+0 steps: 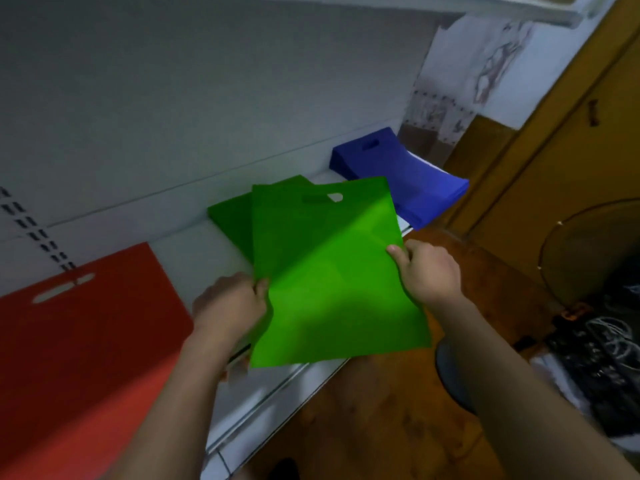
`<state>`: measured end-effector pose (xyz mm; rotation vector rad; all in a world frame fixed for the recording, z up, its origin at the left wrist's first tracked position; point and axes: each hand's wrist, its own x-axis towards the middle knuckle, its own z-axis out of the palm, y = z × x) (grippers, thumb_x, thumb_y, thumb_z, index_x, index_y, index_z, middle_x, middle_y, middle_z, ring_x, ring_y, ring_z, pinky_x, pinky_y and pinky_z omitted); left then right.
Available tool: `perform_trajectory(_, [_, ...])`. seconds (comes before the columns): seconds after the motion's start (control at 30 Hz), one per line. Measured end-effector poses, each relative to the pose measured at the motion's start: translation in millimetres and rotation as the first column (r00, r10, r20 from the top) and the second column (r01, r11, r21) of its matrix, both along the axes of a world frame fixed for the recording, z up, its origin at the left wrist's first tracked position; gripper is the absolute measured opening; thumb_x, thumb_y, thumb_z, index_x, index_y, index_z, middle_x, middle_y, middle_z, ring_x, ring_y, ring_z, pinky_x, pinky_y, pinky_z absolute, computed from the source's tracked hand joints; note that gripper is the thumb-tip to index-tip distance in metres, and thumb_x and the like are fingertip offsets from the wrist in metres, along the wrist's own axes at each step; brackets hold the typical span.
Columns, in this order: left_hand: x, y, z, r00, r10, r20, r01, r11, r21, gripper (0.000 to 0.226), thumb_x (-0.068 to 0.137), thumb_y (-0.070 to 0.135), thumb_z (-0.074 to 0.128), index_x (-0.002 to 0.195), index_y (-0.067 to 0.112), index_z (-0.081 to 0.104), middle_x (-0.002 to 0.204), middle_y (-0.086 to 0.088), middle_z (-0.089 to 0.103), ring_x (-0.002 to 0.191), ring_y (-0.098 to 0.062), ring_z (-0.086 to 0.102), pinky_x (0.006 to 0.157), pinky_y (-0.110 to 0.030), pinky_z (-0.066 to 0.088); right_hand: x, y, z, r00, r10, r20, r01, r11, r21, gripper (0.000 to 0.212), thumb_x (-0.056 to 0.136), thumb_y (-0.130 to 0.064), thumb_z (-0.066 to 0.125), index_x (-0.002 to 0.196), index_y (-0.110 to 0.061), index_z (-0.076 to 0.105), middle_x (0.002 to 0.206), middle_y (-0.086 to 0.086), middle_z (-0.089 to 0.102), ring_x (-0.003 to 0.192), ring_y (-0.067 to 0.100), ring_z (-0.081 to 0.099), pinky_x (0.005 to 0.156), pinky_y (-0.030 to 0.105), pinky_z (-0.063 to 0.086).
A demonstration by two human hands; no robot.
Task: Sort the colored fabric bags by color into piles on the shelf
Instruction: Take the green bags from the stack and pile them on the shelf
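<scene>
A: On the white shelf point(194, 244), in the head view, what lies where?

B: At the left a flat red fabric bag with a cut-out handle point(79, 341), reaching over the shelf's front edge. In the middle a pile of green fabric bags point(232, 223). At the far right a stack of blue fabric bags with a handle slot point(398, 174), its front end sagging over the shelf edge.

A: And the hands?

B: Both hold one flat bright green fabric bag point(329, 271), its handle hole pointing away from the person. The left hand point(228, 306) pinches the bag's left edge, fingers curled round it. The right hand point(426, 271) grips the right edge, thumb on top of the cloth.

A: Where is that bag against the pile?

B: It overlaps the green pile, covering most of it; the pile's left part shows past it. Whether it touches the pile I cannot tell. Its near end hangs out past the shelf front.

A: Anything beside the shelf?

B: A brown wooden door point(554, 168) at the right, and a dark patterned bundle point(595, 358) low at the right, blurred.
</scene>
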<state>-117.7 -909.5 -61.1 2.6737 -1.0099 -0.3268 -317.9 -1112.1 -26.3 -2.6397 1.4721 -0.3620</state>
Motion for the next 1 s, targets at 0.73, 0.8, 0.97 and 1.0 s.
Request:
perform_trajectory(0.73, [1, -97, -6, 0.817, 0.575, 0.049, -0.552, 0.753, 0.357, 0.051, 0.097, 0.058, 0.034, 0.111, 0.017, 0.062, 0.117, -0.009, 0.062, 0.109, -0.028, 0.06, 0.08, -0.031, 0.042, 151, -161, -68, 0.895, 0.444, 0.041, -0.435, 0.85, 0.298, 0.035, 0.098, -0.045, 0.04, 0.089, -0.013, 0.052, 0.089, 0.008, 0.058, 0.084, 0.028, 0.059, 0.073, 0.036, 0.048])
perform_trajectory(0.8, [0, -104, -4, 0.789, 0.612, 0.05, -0.584, 0.723, 0.368, 0.051, 0.097, 0.059, 0.034, 0.11, 0.017, 0.06, 0.117, -0.009, 0.062, 0.108, -0.028, 0.06, 0.078, -0.031, 0.039, 153, -162, -72, 0.903, 0.409, 0.128, -0.428, 0.846, 0.319, 0.037, 0.096, -0.046, 0.043, 0.102, -0.01, 0.053, 0.1, 0.01, 0.058, 0.091, 0.03, 0.058, 0.081, 0.04, 0.048])
perform_trajectory(0.97, [-12, -105, -10, 0.722, 0.692, 0.006, -0.651, 0.677, 0.344, 0.055, 0.093, 0.065, 0.034, 0.107, 0.014, 0.05, 0.113, -0.013, 0.058, 0.107, -0.031, 0.057, 0.076, -0.033, 0.038, 145, -171, -69, 0.892, 0.433, 0.131, -0.442, 0.771, 0.458, 0.048, 0.094, -0.049, 0.047, 0.122, -0.009, 0.05, 0.119, 0.012, 0.05, 0.106, 0.031, 0.052, 0.091, 0.04, 0.045])
perform_trajectory(1.0, [-19, -106, -12, 0.721, 0.693, -0.007, -0.656, 0.685, 0.315, 0.056, 0.092, 0.065, 0.036, 0.106, 0.012, 0.048, 0.111, -0.014, 0.058, 0.105, -0.031, 0.058, 0.076, -0.034, 0.039, 141, -172, -69, 0.883, 0.454, 0.121, -0.453, 0.755, 0.474, 0.046, 0.094, -0.047, 0.048, 0.12, -0.01, 0.051, 0.118, 0.012, 0.05, 0.105, 0.031, 0.052, 0.09, 0.04, 0.046])
